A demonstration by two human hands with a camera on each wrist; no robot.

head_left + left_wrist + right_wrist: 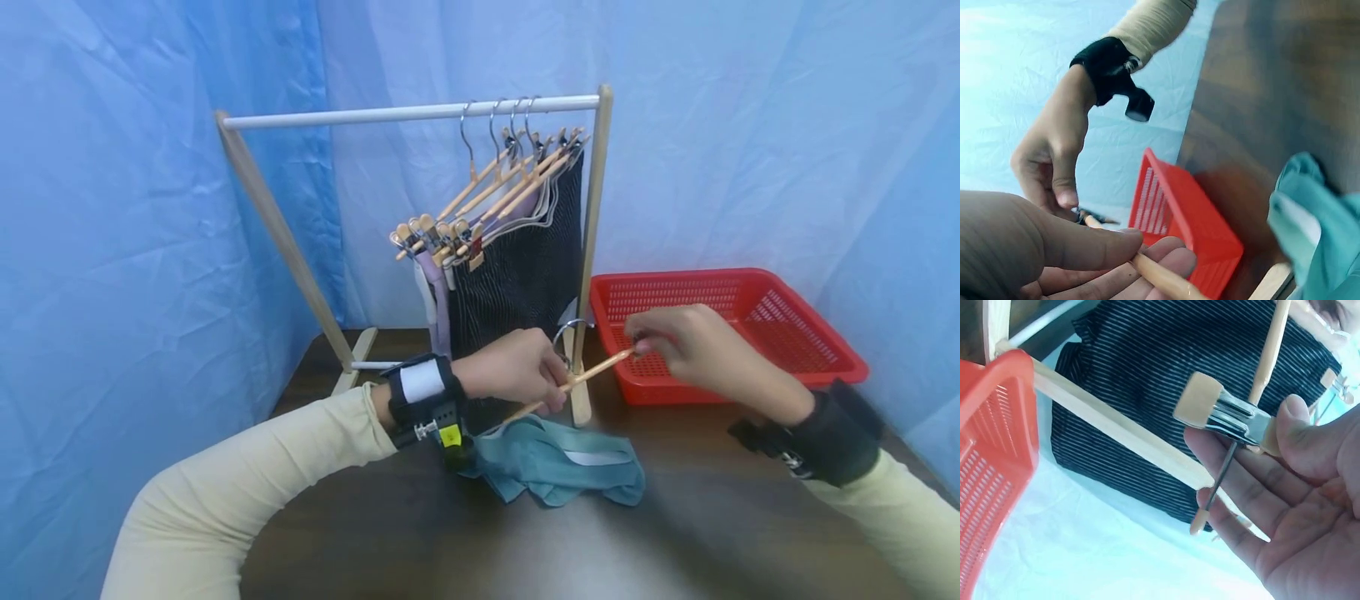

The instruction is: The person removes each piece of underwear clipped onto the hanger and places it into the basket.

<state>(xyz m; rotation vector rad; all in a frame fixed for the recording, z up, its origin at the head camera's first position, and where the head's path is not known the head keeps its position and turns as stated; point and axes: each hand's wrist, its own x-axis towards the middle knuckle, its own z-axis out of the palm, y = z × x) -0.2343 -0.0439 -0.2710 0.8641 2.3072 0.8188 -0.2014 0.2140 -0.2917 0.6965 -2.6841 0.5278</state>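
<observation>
Wooden hanger (600, 368) was held at 2 places by a teal garment (555, 467)

The left hand (517, 367) gripped the bar of the hanger, thumb on 1 side and fingers curled on the other. The right hand (690, 342) pinched the clip (1200, 400) at the bar's farther end between thumb and forefinger, its other fingers loosely bent beneath. The hanger slanted in the air — its right end higher, its left end down by the teal garment. Whether that lower end was fastened to the cloth could not be told. The metal hook (573, 323) stood up just beyond the left hand.

The teal garment lay crumpled on the dark table (420, 533), with a pale strip showing on it. Behind the hands stood a rack with a white rail (360, 117) and wooden posts. From the rail, near its right end, hung 4 hooks close together, their clip hangers bearing a dark striped garment (517, 283) and a lilac piece (437, 308). A red basket (675, 392) sat right of the rack, near the right hand — blue curtains (712, 150) hung behind it all.
</observation>
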